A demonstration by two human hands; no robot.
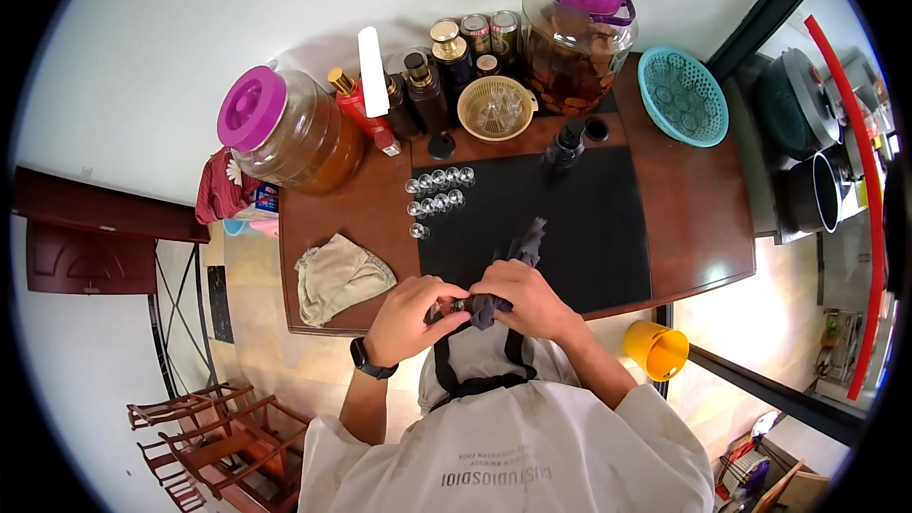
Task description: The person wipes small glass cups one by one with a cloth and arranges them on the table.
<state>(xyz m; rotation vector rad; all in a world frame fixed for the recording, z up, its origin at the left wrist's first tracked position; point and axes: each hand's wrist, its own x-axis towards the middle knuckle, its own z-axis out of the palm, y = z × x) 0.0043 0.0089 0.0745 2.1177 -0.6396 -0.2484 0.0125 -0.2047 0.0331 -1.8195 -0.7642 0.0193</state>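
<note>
At the table's front edge, my left hand (410,316) has its fingers closed round a small clear glass (458,305), mostly hidden by fingers and cloth. My right hand (525,298) grips a dark grey cloth (528,241) and presses it against the glass. One end of the cloth sticks up beyond my knuckles; another bunch hangs between my hands. Ahead on a black mat (570,237) stand small glasses (441,201) in rows, with a single one nearest me. A beige cloth (340,275) lies crumpled left of my left hand.
A tan basket (495,108) with small glasses sits behind the mat, amid bottles and cans. Large purple-lidded jars (313,133) flank them. A turquoise basket (682,97) is at the right. A dark bottle (565,144) stands on the mat; a yellow bin (655,351) is below.
</note>
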